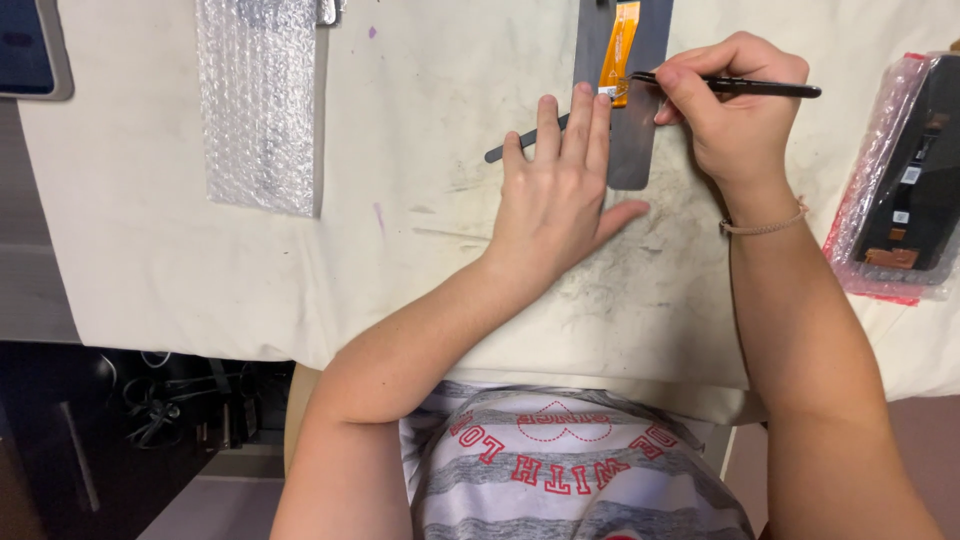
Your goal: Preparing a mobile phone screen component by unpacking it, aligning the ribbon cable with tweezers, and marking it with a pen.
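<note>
left hand (556, 195) lies flat, fingers spread, pressing the smooth grey metal strip (634, 140); right hand (735, 110) pinches thin black tweezers (760, 88) at the shiny orange ribbon cable (620, 40), top middle

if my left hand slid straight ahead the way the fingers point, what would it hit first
Probably the orange flex ribbon on the dark grey metal strip: the left hand has its fingertips already at that strip's edge, beside the tip of the thin black tool.
</note>
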